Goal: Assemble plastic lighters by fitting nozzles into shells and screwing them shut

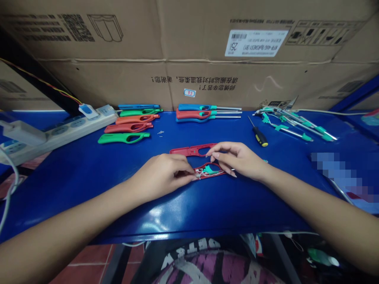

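Note:
On the blue table lies an opened red gas lighter: a lower half-shell (221, 176) holding a green trigger (209, 170) and thin white wires (202, 172), and a separate red half-shell (185, 151) just behind it. My left hand (168, 173) is closed, thumb and fingertips pinching the left end of the lower half-shell beside the wires. Over the lighter's right part is my right hand (237, 157), with thumb and index finger drawn together near the trigger opening. Whatever these fingertips hold is too small to make out. A short piece of metal tube shows beneath that hand.
Green, orange, red and blue lighter shells (124, 137) lie at back left near small screws (160, 133) and a power strip (63, 130). Assembled lighters (194, 115) lie at back centre. A screwdriver (260, 138) and metal tubes with green parts (296, 124) are at right. Cardboard (118, 79) stands behind.

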Tool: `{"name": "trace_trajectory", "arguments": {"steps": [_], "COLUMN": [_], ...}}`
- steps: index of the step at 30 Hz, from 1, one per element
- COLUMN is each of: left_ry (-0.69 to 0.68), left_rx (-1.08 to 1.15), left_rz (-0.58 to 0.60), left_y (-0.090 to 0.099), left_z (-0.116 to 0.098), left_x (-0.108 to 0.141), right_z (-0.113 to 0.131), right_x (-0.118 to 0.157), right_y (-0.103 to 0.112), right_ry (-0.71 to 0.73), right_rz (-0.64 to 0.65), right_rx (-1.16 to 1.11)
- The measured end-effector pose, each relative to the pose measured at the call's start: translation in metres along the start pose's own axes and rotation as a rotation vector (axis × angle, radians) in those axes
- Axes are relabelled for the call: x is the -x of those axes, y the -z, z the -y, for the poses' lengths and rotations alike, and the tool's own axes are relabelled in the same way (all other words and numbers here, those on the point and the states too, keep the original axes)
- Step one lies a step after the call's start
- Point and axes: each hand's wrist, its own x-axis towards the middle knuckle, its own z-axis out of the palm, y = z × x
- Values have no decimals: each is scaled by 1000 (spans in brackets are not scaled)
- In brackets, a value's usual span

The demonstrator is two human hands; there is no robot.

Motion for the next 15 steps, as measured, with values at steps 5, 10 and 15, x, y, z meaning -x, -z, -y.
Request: {"name": "trace_trajectory", "arguments": {"steps": [5,10,15], "left_ry": [29,25,39], "left_rx": [-50,-84,11], "left_rz": [-19,-26,-34], "left_y": [-1,-2,0], "left_z": [-7,-9,-8], "left_x": [1,3,2], "right_z": [1,1,0], "right_x": [1,2,2], "right_y": [-2,-4,-2], "right_ry": [-1,-9,-26], "right_rz": [7,14,19], "right_rx": [70,71,67]}}
